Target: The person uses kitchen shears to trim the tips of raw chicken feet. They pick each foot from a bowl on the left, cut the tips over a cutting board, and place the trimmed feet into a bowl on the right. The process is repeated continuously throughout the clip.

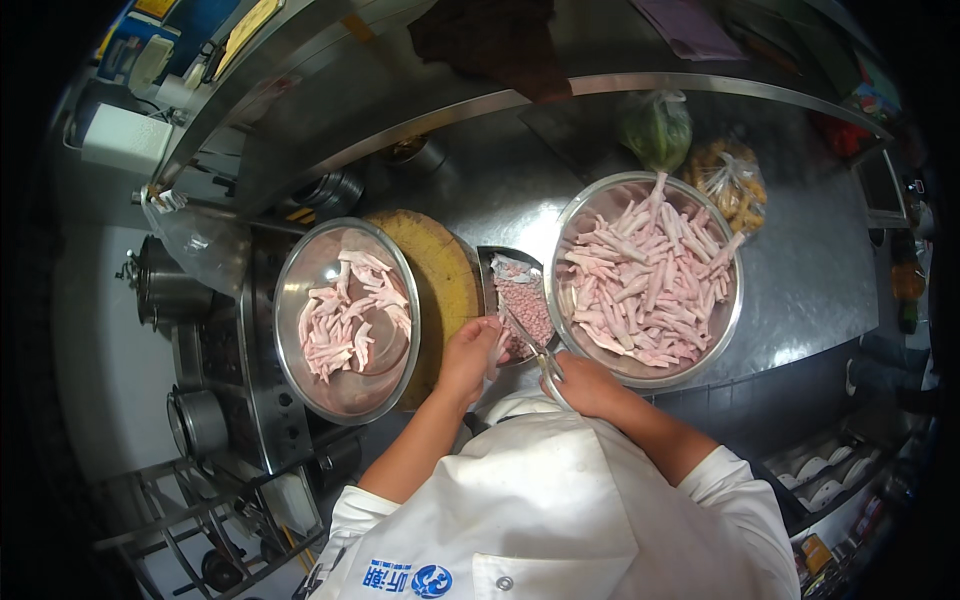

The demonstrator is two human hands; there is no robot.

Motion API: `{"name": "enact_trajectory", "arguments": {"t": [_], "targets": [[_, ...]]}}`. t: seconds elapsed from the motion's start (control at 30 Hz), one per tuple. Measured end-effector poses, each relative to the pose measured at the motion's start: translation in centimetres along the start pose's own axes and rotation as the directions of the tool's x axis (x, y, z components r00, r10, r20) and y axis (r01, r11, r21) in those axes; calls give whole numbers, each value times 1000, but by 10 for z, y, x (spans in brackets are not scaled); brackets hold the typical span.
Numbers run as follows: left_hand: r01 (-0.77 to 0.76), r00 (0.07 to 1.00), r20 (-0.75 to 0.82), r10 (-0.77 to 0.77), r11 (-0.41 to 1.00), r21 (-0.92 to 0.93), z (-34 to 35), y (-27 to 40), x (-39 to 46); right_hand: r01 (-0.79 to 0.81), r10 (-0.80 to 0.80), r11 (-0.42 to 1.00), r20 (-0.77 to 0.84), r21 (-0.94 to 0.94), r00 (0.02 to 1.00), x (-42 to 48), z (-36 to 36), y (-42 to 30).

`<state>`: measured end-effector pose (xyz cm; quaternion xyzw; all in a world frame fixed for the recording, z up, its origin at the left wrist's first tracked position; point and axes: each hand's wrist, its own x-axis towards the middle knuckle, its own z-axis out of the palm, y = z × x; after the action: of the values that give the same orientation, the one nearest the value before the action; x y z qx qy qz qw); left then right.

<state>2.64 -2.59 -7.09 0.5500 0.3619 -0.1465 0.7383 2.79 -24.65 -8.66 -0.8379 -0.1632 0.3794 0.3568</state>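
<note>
Between the fingers of my left hand (469, 356) is a pale pink chicken foot (499, 354), partly hidden by the hand. My right hand (589, 384) grips metal scissors (546, 358), whose blades reach towards that foot. Below both hands sits a dark-rimmed container (489, 289) of small pink cut pieces (527, 306), a crumpled wrapper at its far end. To the right, a large steel bowl (736, 322) is heaped with chicken feet (649, 277). A second steel bowl (281, 360) on the left holds fewer chicken feet (334, 322), with visible toes.
A round wooden chopping block (442, 262) stands beside the left bowl. Plastic bags of green vegetables (656, 133) and yellowish food (731, 184) lie behind the right bowl on the steel worktop (814, 255). A steel shelf (450, 116) overhangs the back; pots (199, 424) stand left.
</note>
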Motion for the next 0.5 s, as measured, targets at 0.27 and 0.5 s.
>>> {"name": "enact_trajectory", "arguments": {"t": [0.27,0.5], "targets": [[-193,981,54,188,974,118,0,-6,-7,37,-47,991,-75,-127,996,-2,-10,-12],[-283,959,75,273,905,318,-4,-6,-3,18,-23,986,-28,-167,999,-3,-13,-14]]}}
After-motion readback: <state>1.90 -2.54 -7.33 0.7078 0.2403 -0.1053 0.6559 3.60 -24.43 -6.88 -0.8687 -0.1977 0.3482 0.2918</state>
